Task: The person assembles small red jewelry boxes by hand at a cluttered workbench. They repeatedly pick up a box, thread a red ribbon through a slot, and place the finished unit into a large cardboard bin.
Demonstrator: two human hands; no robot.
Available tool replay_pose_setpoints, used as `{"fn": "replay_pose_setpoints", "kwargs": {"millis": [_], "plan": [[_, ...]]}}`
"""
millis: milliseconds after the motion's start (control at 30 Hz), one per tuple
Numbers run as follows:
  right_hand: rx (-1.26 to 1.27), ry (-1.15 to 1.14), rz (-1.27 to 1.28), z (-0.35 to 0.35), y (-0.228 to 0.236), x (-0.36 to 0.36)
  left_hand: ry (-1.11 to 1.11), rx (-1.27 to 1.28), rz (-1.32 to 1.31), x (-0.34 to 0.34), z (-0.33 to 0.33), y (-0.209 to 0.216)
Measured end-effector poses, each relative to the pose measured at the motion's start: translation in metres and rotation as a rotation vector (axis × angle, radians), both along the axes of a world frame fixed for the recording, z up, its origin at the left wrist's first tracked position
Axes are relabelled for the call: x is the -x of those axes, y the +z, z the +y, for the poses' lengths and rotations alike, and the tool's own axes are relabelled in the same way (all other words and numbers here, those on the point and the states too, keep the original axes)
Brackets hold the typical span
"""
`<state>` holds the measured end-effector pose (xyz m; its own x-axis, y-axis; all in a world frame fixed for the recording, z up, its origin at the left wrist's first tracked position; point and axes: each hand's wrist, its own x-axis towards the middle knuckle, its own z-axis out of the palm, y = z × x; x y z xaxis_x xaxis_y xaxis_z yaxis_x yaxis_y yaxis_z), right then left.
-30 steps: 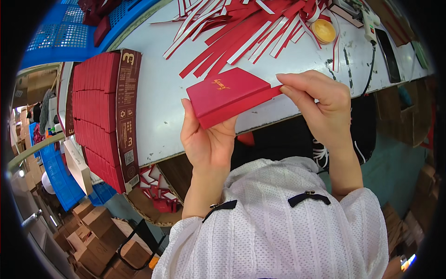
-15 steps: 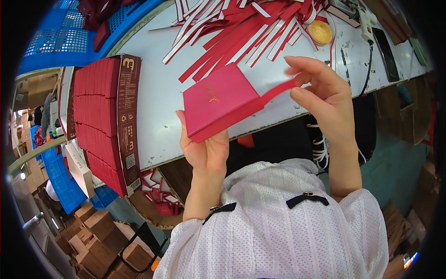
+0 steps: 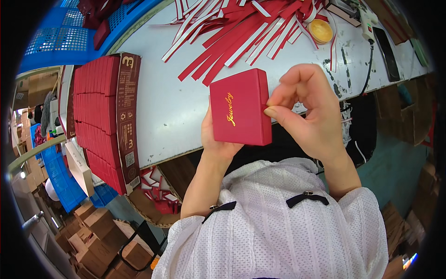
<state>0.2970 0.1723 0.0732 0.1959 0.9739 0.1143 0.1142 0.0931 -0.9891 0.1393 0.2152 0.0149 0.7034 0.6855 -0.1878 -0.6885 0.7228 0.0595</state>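
Observation:
My left hand (image 3: 217, 145) supports a small red square gift box (image 3: 239, 106) from behind and below. The box is tilted, with its flat lid and gold lettering facing up toward me. At the box's right side, my right hand (image 3: 304, 109) is closed, thumb and forefinger pinched together against the side wall. What lies between those fingertips is hidden; the red strip seen earlier does not show now. Beyond the box, a loose pile of red strips with white backing (image 3: 246, 39) lies on the white table (image 3: 162, 107).
At left, a brown carton (image 3: 128, 121) holds tightly packed rows of red boxes (image 3: 95, 107). Behind it is a blue perforated basket (image 3: 60, 39). A round tub of yellow stuff (image 3: 320, 31), a power strip (image 3: 367, 28) and a black phone (image 3: 385, 53) lie toward the far right.
The box has moved right and turned, its lid now facing me more squarely. My right hand has closed in from holding a red strip stretched away from the box to touching the box's side.

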Motion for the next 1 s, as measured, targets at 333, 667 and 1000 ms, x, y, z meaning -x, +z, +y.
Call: {"fn": "replay_pose_setpoints", "kwargs": {"millis": [333, 667, 1000], "plan": [[0.282, 0.31, 0.657, -0.006, -0.018, 0.024, 0.137, -0.078, 0.095, 0.009, -0.005, -0.018], [0.316, 0.371, 0.126, 0.015, -0.033, 0.026, 0.015, -1.089, 1.084, 0.022, 0.019, 0.008], [-0.282, -0.195, -0.856, 0.129, -0.066, -0.057, -0.143, -1.116, 0.911, 0.063, 0.01, 0.013]]}}
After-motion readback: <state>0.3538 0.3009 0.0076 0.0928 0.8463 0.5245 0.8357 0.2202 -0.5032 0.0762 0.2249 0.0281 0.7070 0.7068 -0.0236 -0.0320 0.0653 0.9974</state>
